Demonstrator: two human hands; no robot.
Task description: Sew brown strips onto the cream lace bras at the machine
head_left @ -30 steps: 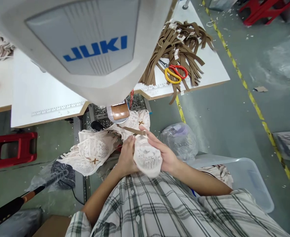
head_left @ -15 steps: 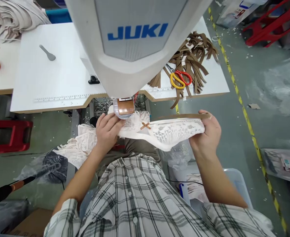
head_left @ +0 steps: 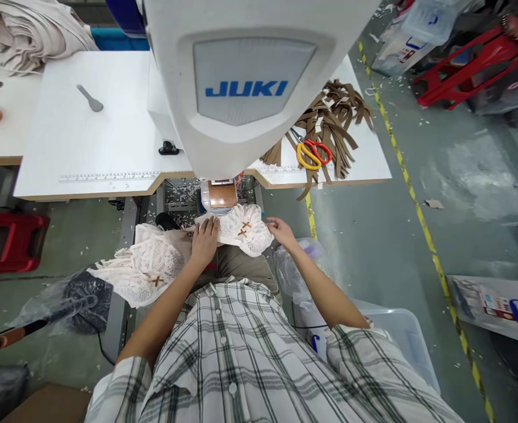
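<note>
A cream lace garment piece point(head_left: 244, 230) with small brown bows lies under the head of a white JUKI sewing machine point(head_left: 245, 88), just below its copper-coloured part point(head_left: 219, 196). My left hand point(head_left: 205, 242) presses flat on the lace's left side, fingers stretched out. My right hand point(head_left: 280, 231) pinches the lace's right edge. A heap of more lace pieces point(head_left: 148, 267) hangs to the left of my left arm.
Brown strips point(head_left: 333, 117) and red-and-yellow scissors point(head_left: 312, 153) lie on the white table point(head_left: 87, 141) to the right of the machine. A clear plastic bin point(head_left: 400, 341) stands by my right side, a plastic bag point(head_left: 294, 276) near it. A red stool point(head_left: 7, 241) is at left.
My right hand, which held the lace stretched out wide to the right, has come back in. The lace now lies bunched under the machine head, and my left hand has flattened on it.
</note>
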